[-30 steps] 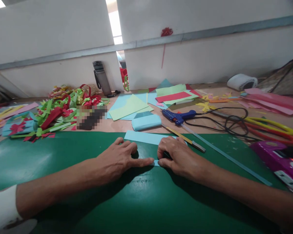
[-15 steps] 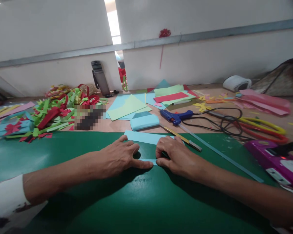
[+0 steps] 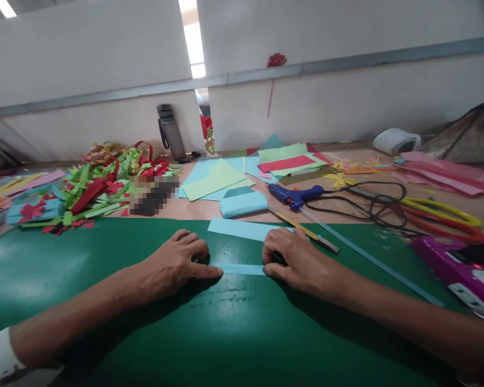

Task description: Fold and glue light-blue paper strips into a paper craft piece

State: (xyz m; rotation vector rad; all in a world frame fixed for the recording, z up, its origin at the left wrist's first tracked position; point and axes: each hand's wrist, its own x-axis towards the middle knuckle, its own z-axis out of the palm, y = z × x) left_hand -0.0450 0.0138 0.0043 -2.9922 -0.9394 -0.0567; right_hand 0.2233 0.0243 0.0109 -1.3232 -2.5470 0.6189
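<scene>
A narrow light blue paper strip (image 3: pixel 243 269) lies flat on the green mat (image 3: pixel 226 333) between my hands. My left hand (image 3: pixel 183 260) has its thumb on the strip's left end, with the fingers curled. At the right end, my right hand (image 3: pixel 292 255) pinches the strip between thumb and curled fingers. Behind it is a wider light blue strip (image 3: pixel 237 228), whose right part is partly hidden by my right hand. A yellow cutter (image 3: pixel 306 232) lies just beyond that hand.
A blue glue gun (image 3: pixel 296 196) with a black cable sits behind the cutter. A purple power strip (image 3: pixel 460 274) is at the right. Cut red and green pieces (image 3: pixel 100 188) lie at the left, near a bottle (image 3: pixel 171 134). A folded blue piece (image 3: pixel 244 203) is at the middle.
My left hand has slid left along the narrow strip, away from my right hand, exposing more of the strip. My right hand stays at its right end. The view has shifted slightly.
</scene>
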